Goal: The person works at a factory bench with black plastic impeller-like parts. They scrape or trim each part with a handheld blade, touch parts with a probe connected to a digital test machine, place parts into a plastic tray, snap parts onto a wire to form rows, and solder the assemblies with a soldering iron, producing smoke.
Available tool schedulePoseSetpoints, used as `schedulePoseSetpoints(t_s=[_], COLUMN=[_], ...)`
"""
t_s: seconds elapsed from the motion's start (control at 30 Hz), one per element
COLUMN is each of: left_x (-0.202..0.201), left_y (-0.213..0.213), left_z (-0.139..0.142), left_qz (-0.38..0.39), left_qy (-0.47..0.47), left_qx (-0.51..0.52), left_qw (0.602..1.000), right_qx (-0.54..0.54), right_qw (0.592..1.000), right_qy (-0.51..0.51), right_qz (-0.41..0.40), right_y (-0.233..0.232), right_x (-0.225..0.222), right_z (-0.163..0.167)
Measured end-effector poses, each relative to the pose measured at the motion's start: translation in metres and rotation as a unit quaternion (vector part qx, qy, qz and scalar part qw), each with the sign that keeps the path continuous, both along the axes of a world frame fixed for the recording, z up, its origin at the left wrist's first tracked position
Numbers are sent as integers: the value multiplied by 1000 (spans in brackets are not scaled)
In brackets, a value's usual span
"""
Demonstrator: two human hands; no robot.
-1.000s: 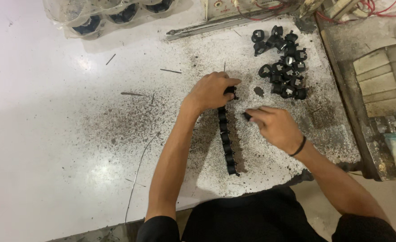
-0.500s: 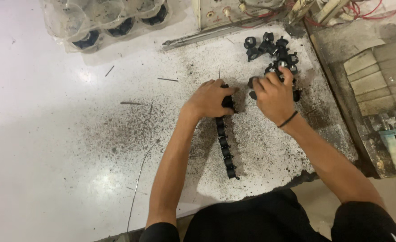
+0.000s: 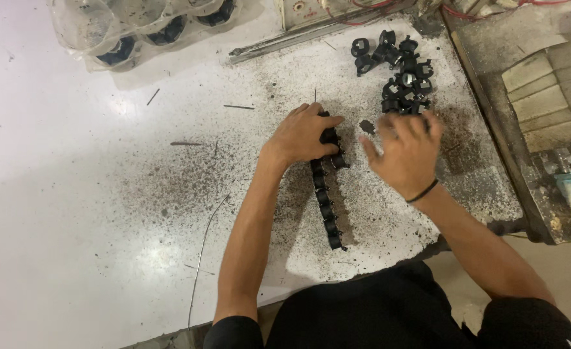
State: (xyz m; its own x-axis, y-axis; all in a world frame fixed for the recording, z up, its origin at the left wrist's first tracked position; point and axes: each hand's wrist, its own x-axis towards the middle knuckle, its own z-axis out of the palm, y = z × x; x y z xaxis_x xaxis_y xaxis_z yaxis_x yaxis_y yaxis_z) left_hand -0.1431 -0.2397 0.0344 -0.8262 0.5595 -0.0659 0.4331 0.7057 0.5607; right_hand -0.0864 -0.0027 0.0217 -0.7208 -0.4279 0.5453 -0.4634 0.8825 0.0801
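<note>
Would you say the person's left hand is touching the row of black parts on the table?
Touching. The head view shows the left hand resting on the far end of the row of black parts, its fingers curled over the top pieces.

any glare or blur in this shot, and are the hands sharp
Head view: a bright glare patch on the white table lower left, another near the clear plastic bag. The left hand on the row of black parts is fairly sharp; the right hand is motion-blurred at the fingers near the pile of black parts.
</note>
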Motion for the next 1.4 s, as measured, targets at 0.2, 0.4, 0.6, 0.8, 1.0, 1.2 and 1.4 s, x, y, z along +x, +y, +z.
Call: schedulePoseSetpoints(t_s=[0.2, 0.4, 0.6, 0.8, 1.0, 1.2, 1.4], left_x=[7, 14, 12, 14, 25, 30, 29], left_y=[8, 11, 14, 15, 22, 32, 30], left_z=[6, 10, 14, 21, 28, 25, 29], left_qz=[2, 0, -3, -5, -2, 0, -8], left_qy=[8, -13, 0, -35, -31, -21, -7], left_qx=[-47, -80, -69, -82, -102, -130, -133], left_qw=[999, 997, 998, 996, 994, 991, 991], right_qx=[61, -208, -161, 122, -19, -216, -57], right_qw=[990, 914, 961, 990, 974, 935, 991], right_qy=[-96, -342, -203, 51, -220, -237, -116], right_qz=[-85, 62, 96, -50, 43, 150, 17], right_y=[13, 6, -10, 18, 25, 4, 30], right_x=[-4, 57, 45, -33, 15, 87, 46], right_z=[13, -2, -12, 22, 17, -7, 1])
